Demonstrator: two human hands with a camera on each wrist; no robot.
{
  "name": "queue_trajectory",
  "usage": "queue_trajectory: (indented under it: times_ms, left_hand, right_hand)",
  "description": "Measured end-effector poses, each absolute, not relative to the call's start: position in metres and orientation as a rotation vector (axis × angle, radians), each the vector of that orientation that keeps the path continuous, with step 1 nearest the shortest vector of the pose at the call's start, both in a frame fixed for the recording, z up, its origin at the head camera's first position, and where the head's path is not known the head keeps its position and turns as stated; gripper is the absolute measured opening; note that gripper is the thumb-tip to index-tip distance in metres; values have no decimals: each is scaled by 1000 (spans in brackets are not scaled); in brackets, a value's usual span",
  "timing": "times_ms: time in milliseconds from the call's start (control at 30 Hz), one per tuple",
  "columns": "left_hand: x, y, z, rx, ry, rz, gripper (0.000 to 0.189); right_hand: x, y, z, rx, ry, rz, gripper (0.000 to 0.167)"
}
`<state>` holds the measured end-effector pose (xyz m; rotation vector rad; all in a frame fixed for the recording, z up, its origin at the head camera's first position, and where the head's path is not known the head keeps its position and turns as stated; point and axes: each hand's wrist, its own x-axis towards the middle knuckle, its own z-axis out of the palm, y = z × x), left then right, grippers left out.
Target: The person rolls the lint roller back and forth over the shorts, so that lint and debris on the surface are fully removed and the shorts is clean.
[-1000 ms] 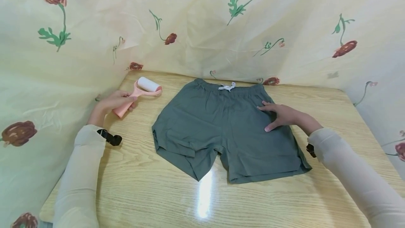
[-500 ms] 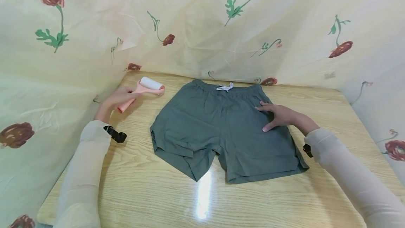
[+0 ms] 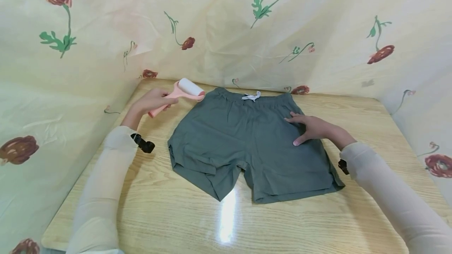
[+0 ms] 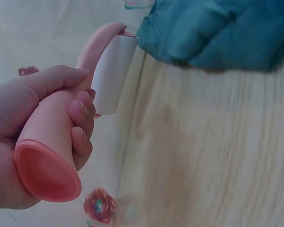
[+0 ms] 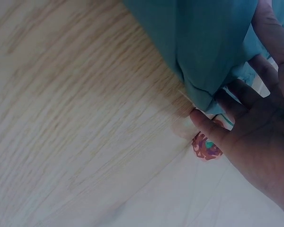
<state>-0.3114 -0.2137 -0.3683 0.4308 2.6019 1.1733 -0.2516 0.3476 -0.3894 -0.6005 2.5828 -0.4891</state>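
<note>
My left hand (image 3: 155,100) grips the pink handle of a lint roller (image 3: 190,87). Its white roll points away from me, with one end right at the waistband corner of the shorts in the head view. From the left wrist, fingers and thumb wrap the handle (image 4: 49,127). Dark green shorts (image 3: 226,132) lie spread on the table, waistband at the far side with a white drawstring (image 3: 251,97). One leg hem on the left is folded over. My right hand (image 3: 312,128) rests with spread fingers on the right side of the shorts (image 5: 213,42).
The light wooden table (image 3: 169,222) runs under everything. A cream curtain (image 3: 219,22) printed with red flowers hangs along the back and both sides, close to the table's edges. Black straps with small cameras (image 3: 143,143) sit on both wrists.
My left hand has lifted the lint roller and carried it right and slightly away from me, to the upper left corner of the shorts. The right hand and the shorts stay put.
</note>
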Motion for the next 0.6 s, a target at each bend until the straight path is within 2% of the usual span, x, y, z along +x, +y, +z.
queue_trajectory:
  times_ms: [600]
  left_hand:
    - [-316,-146,-346,764,2544,1128,23]
  right_hand:
    - [-250,347,-387,-583,2571,-507,102]
